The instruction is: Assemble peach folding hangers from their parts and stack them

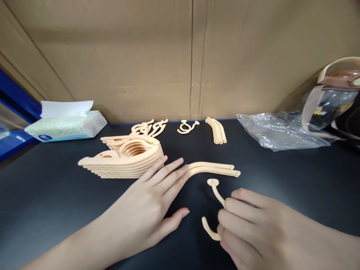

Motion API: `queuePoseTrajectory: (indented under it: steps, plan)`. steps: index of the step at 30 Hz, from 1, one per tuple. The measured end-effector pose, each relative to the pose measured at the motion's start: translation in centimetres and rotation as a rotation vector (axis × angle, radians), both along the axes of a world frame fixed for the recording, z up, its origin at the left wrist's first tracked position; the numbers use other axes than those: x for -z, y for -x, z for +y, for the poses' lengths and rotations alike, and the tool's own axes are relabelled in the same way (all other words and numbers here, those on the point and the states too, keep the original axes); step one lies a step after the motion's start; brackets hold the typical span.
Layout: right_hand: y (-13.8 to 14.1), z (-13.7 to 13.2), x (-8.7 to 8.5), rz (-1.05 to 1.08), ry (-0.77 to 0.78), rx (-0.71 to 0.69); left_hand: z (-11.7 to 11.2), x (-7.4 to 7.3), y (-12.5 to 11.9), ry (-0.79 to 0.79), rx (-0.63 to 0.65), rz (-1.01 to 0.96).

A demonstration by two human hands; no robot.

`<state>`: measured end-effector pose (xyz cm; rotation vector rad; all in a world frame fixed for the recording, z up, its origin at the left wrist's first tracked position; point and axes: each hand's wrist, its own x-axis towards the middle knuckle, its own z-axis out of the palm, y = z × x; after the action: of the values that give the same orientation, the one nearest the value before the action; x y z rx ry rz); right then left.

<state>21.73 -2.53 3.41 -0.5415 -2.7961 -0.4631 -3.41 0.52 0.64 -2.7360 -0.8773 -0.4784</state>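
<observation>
My left hand (152, 204) lies flat on the black table (42, 195), fingers stretched out, tips touching the end of two peach plastic hanger arms (215, 169). Beside its fingers sits a stack of peach folded hanger pieces (126, 157). My right hand (253, 228) curls its fingers round a peach hook piece (213, 204), whose round end and curved tip stick out to the left of the fingers.
At the back edge lie several small peach hooks (149, 128), one single hook (186, 126) and a bundle of curved arms (216, 131). A tissue pack (66, 123) sits back left, a clear plastic bag (275, 131) back right. A cardboard wall (180, 56) stands behind.
</observation>
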Motion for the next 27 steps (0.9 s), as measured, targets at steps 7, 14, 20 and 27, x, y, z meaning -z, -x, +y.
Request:
queuePoseTrajectory:
  steps: [7, 14, 20, 27]
  plan:
    - [-0.1, -0.2, 0.0, 0.011, 0.009, -0.008, 0.0, -0.1, 0.2, -0.002, 0.015, 0.028]
    - [0.0, 0.1, 0.5, 0.024, 0.035, -0.006, 0.1, -0.1, 0.1, -0.006, 0.012, 0.037]
    - [-0.3, 0.1, 0.7, 0.105, 0.087, -0.043, 0.2, 0.0, 0.2, -0.012, 0.011, 0.034]
    - [-0.3, -0.1, 0.9, 0.155, 0.054, -0.062, 0.1, 0.0, 0.3, -0.032, 0.018, 0.038]
